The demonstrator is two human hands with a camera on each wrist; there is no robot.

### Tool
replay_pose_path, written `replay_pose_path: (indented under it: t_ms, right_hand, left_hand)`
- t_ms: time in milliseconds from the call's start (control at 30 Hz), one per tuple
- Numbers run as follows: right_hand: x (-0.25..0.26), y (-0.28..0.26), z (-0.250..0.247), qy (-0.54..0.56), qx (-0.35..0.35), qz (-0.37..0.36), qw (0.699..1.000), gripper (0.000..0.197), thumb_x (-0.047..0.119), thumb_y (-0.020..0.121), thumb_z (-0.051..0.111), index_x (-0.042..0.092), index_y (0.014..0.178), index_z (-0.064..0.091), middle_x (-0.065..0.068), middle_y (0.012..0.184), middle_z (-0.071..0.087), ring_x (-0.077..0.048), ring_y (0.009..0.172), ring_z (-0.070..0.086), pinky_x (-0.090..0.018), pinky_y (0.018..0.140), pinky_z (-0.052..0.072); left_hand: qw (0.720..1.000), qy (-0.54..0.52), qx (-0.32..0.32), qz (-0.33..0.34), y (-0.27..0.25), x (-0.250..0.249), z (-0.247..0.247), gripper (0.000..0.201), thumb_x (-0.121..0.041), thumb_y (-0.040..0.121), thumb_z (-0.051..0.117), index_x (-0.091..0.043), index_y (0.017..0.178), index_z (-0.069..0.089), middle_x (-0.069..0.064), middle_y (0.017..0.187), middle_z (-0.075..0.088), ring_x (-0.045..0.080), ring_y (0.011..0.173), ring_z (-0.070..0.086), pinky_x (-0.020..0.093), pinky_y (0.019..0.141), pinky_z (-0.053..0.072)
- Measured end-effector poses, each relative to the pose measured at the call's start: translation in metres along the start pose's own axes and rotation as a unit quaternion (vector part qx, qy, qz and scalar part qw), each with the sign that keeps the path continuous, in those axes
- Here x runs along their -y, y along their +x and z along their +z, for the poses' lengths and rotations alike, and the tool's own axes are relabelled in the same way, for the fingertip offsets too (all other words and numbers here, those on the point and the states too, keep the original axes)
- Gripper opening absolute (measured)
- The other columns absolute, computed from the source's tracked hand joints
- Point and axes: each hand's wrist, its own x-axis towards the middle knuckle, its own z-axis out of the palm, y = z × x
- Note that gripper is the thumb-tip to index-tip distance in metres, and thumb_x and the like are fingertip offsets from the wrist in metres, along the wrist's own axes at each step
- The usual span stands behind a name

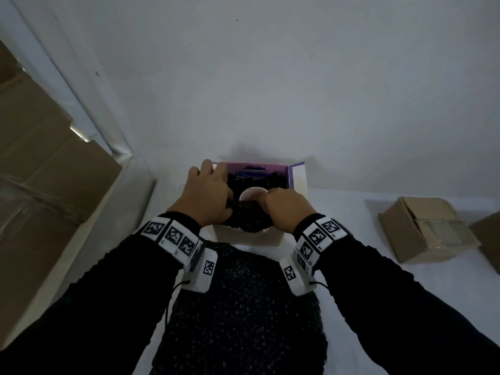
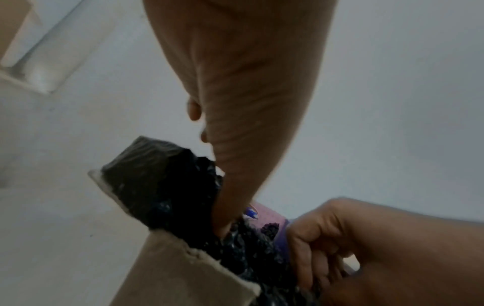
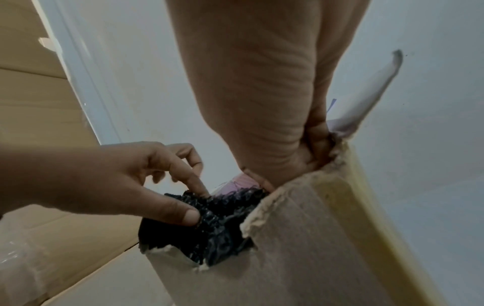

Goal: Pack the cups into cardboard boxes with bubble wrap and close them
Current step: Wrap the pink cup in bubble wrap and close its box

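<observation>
**Head view: both hands tucking black wrap round a cup in an open box**

Head view shows an open cardboard box (image 1: 247, 236) standing on the white table (image 1: 351, 109), at about 6 o'clock from the table's middle, close to the person's body. Its inner walls are printed purple and its flaps stand up. Inside, a pale cup (image 1: 253, 194) sits amid black bubble wrap (image 1: 249, 220), only part of its rim showing.

The left hand (image 1: 207, 194) reaches in from 9 o'clock of the box; in the right wrist view its thumb and forefinger pinch the bubble wrap at the torn cardboard edge while the other fingers arch loosely above. The right hand (image 1: 288, 209) comes in from 3 o'clock with its fingers curled down into the box, gripping the wrap beside the cup.

At 3 o'clock on the table lies a closed brown box (image 1: 427, 230), well apart from the open one. At 9 o'clock, large brown cartons (image 1: 40, 163) are stacked beside the table.
</observation>
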Motion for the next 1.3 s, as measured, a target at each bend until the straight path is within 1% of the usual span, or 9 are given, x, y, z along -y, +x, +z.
replay_pose_path:
  t_ms: [133, 200, 300, 567, 733, 833, 1033, 1167, 1300]
  right_hand:
    - [-0.002, 0.000, 0.005, 0.014, 0.015, -0.004, 1.000, 0.032, 0.006, 0.089, 0.050, 0.020, 0.118, 0.055, 0.002, 0.076, 0.050, -0.025, 0.078, 0.065, -0.031, 0.060, 0.040]
    - [0.000, -0.002, -0.002, 0.001, 0.057, 0.002, 0.998, 0.016, 0.002, 0.090, 0.048, 0.012, 0.095, 0.059, -0.003, 0.079, 0.053, -0.028, 0.084, 0.064, -0.031, 0.064, 0.041]
    - [0.001, -0.006, -0.013, -0.014, 0.087, 0.010, 0.996, 0.021, 0.002, 0.093, 0.044, 0.004, 0.100, 0.064, -0.010, 0.091, 0.060, -0.029, 0.085, 0.061, -0.031, 0.068, 0.040]
    - [0.000, 0.000, 0.004, 0.093, 0.008, 0.003, 0.996, 0.047, 0.032, 0.093, 0.057, 0.031, 0.138, 0.045, 0.003, 0.124, 0.061, -0.020, 0.107, 0.060, -0.030, 0.086, 0.043]
    - [0.000, -0.001, 0.010, 0.180, 0.015, -0.027, 0.983, 0.026, 0.004, 0.089, 0.060, 0.012, 0.113, 0.067, 0.006, 0.098, 0.055, -0.006, 0.085, 0.050, -0.006, 0.067, 0.025]
    - [0.000, 0.000, 0.005, 0.163, 0.071, -0.023, 0.984, 0.018, 0.012, 0.094, 0.054, 0.006, 0.104, 0.066, -0.002, 0.082, 0.055, -0.002, 0.063, 0.041, -0.011, 0.053, 0.028]
    - [0.002, 0.004, 0.006, 0.049, 0.158, -0.035, 0.986, 0.039, 0.031, 0.101, 0.034, 0.012, 0.122, 0.061, -0.010, 0.117, 0.065, -0.029, 0.105, 0.056, -0.035, 0.091, 0.032]
    - [-0.003, 0.000, 0.012, 0.029, 0.044, -0.019, 0.998, 0.029, 0.035, 0.095, 0.045, 0.015, 0.088, 0.065, -0.008, 0.090, 0.068, -0.028, 0.090, 0.062, -0.029, 0.077, 0.033]
    - [-0.015, -0.004, 0.014, -0.126, 0.012, 0.010, 0.992, 0.037, 0.039, 0.096, 0.038, 0.017, 0.088, 0.066, -0.002, 0.077, 0.054, -0.024, 0.100, 0.048, -0.044, 0.097, 0.022]
  left_hand:
    - [0.997, -0.027, 0.048, -0.046, 0.001, -0.010, -0.007, 0.028, -0.037, 0.086, 0.066, -0.015, 0.102, 0.067, 0.006, 0.106, 0.060, 0.026, 0.093, 0.062, 0.032, 0.064, 0.042]
    - [0.998, -0.037, 0.042, -0.026, 0.004, -0.014, -0.004, 0.013, -0.020, 0.088, 0.060, -0.011, 0.094, 0.066, 0.008, 0.099, 0.063, 0.026, 0.086, 0.063, 0.033, 0.064, 0.045]
    - [0.991, -0.129, 0.040, -0.012, 0.009, -0.015, 0.000, 0.019, -0.019, 0.086, 0.053, -0.012, 0.068, 0.054, 0.010, 0.080, 0.062, 0.024, 0.068, 0.053, 0.033, 0.060, 0.043]
    - [0.984, -0.147, 0.103, 0.022, 0.016, -0.017, 0.010, 0.021, -0.028, 0.092, 0.055, -0.010, 0.090, 0.066, 0.006, 0.081, 0.056, 0.026, 0.087, 0.061, 0.036, 0.073, 0.050]
    - [0.999, -0.039, -0.012, -0.009, 0.010, -0.019, 0.014, 0.037, -0.044, 0.071, 0.073, -0.016, 0.094, 0.066, 0.008, 0.100, 0.061, 0.030, 0.100, 0.053, 0.038, 0.077, 0.041]
    - [0.999, 0.004, -0.021, -0.039, 0.009, -0.018, 0.014, 0.058, -0.059, 0.065, 0.073, -0.018, 0.103, 0.060, 0.008, 0.107, 0.060, 0.029, 0.104, 0.051, 0.041, 0.088, 0.035]
    - [0.999, 0.014, 0.051, -0.004, 0.014, -0.029, 0.026, 0.021, -0.041, 0.084, 0.061, -0.023, 0.094, 0.066, -0.004, 0.096, 0.069, 0.020, 0.102, 0.058, 0.046, 0.115, 0.012]
    - [0.999, 0.013, 0.033, -0.028, 0.010, -0.026, 0.029, 0.036, -0.049, 0.079, 0.065, -0.023, 0.103, 0.067, 0.003, 0.116, 0.061, 0.025, 0.120, 0.046, 0.053, 0.116, 0.009]
    - [0.997, 0.041, 0.046, -0.039, 0.009, -0.022, 0.029, 0.045, -0.055, 0.074, 0.065, -0.022, 0.104, 0.070, 0.006, 0.119, 0.063, 0.034, 0.136, 0.029, 0.063, 0.112, -0.009]
